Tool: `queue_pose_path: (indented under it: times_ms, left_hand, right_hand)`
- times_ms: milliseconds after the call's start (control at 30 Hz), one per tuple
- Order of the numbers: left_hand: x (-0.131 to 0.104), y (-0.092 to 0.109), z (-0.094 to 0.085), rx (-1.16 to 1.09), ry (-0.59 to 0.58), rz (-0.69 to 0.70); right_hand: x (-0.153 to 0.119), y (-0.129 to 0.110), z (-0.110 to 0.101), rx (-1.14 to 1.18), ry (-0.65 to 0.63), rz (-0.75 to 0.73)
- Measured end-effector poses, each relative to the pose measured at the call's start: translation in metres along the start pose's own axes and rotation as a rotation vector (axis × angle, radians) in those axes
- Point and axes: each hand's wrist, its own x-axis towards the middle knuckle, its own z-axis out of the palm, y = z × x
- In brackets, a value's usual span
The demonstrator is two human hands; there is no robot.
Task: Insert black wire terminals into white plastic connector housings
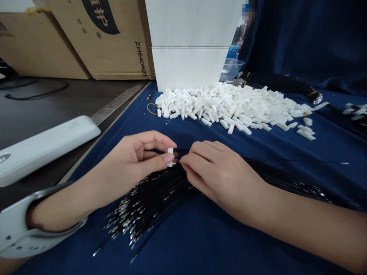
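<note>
Between thumb and fingertips, my left hand pinches a small white plastic connector housing, held upright. Just to its right, my right hand is closed in a pinch on a thin black wire; the wire's tip lies close to the connector, and I cannot tell whether it is inside. The wire's far end, with a metal terminal, stretches out to the right. Beneath both hands lies a thick bundle of black wires with silvery crimped terminals fanned out at the lower left.
A heap of white connector housings lies behind my hands, against a white box. Cardboard boxes stand at the back left. A long white device lies on the dark table. A plastic bottle and more wire bundles are at the back right.
</note>
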Motion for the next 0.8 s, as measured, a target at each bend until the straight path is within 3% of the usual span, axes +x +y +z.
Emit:
queue_pose_path:
  times_ms: [233,600,800]
  left_hand:
    - [0.0,0.0,0.002,0.01,0.024,0.0]
    - [-0.008,0.002,0.013,0.124,0.167,0.071]
    - [-0.003,0.005,0.009,0.128,0.135,0.084]
  right_hand:
    - [0.0,0.0,0.001,-0.025,0.039,-0.052]
    - [0.003,-0.004,0.004,0.045,0.089,-0.092]
    - [0.01,0.007,-0.022,0.152,0.03,0.038]
